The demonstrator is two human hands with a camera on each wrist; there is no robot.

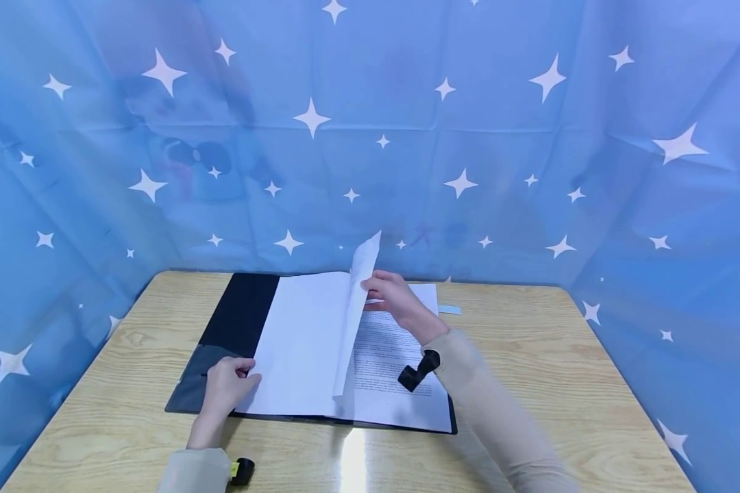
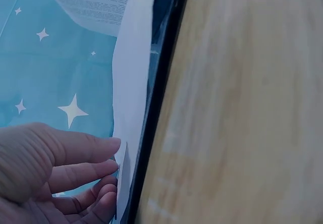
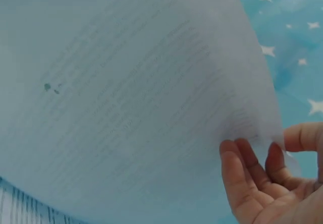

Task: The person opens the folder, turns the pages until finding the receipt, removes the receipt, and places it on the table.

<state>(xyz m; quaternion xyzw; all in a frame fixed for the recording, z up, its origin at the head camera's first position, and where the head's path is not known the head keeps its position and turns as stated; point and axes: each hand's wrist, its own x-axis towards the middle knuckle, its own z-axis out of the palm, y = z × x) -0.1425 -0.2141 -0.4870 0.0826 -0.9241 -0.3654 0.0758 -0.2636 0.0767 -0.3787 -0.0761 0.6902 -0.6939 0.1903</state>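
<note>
I hold matt paper (image 1: 353,318); the folder (image 1: 240,315) looks smooth plastic, the table (image 1: 530,363) glossy wood, the far curtain (image 1: 407,164) creased cloth.

You have lots of room on the right of the counter (image 1: 567,370), past your right sleeve (image 1: 493,411). There's room in front of the black folder (image 1: 247,308) too, between your arms. The lifted page (image 1: 353,322) stands like a wall across the middle. Your left hand (image 1: 227,385) blocks the near left; your right hand (image 1: 401,300) blocks the far right. The blue curtain (image 1: 407,164) stops you behind.
</note>
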